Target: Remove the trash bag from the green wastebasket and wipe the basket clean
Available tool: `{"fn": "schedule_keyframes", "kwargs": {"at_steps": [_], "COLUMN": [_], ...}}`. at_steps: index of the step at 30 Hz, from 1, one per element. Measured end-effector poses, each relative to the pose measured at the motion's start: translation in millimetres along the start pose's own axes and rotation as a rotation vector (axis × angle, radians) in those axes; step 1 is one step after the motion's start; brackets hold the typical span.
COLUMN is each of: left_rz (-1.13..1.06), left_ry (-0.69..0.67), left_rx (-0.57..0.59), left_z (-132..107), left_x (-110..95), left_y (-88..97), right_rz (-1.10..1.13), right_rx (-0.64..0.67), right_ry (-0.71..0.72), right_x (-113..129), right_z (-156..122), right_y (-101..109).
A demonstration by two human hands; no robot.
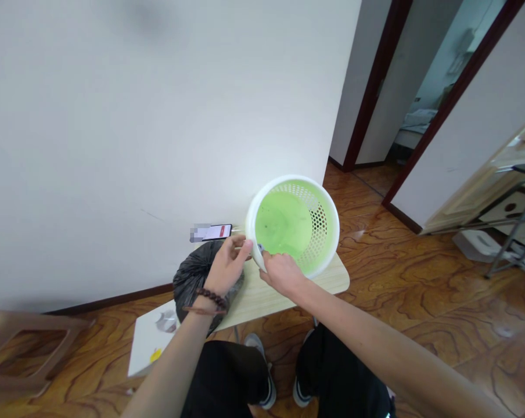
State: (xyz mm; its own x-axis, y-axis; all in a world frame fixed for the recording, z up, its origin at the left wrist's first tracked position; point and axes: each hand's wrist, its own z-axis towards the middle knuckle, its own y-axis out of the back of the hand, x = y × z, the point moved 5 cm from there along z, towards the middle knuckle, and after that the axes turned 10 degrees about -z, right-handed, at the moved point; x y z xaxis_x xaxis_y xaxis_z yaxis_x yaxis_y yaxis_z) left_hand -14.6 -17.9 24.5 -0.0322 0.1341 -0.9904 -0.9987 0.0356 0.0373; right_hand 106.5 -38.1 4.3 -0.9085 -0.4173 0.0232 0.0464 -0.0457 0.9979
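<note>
Left hand (pixel 228 266) and right hand (pixel 282 271) both clamped on near rim of tipped green basket (pixel 317 223) on worktop (pixel 262 296), black bag (pixel 193 276) alongside; further tilt needs firm hold.

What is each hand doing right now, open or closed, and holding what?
Left hand: closed, pinching the rim of the basket.
Right hand: closed on the basket's near rim.

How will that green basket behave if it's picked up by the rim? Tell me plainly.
Probably light for its size: the green basket is thin perforated plastic and looks empty. Likely fairly stiff: its white rim is round where the left hand and right hand meet it. Being round, it may roll if tipped on the table.
</note>
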Motion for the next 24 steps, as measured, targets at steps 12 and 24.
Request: {"fn": "schedule_keyframes", "kwargs": {"at_steps": [12,24], "left_rz": [-0.037,-0.15], "left_ry": [0.205,0.171], "left_rx": [-0.151,-0.194], "left_z": [-41.1,-85.6], "left_x": [26.6,57.9], "left_y": [-3.9,-5.9], "right_rz": [0.474,0.581], "right_rx": [-0.013,-0.059], "right_ry": [0.185,0.006], "right_x": [-9.0,-31.2], "right_z": [-26.4,-46.7], "right_y": [-27.5,-62.6]}}
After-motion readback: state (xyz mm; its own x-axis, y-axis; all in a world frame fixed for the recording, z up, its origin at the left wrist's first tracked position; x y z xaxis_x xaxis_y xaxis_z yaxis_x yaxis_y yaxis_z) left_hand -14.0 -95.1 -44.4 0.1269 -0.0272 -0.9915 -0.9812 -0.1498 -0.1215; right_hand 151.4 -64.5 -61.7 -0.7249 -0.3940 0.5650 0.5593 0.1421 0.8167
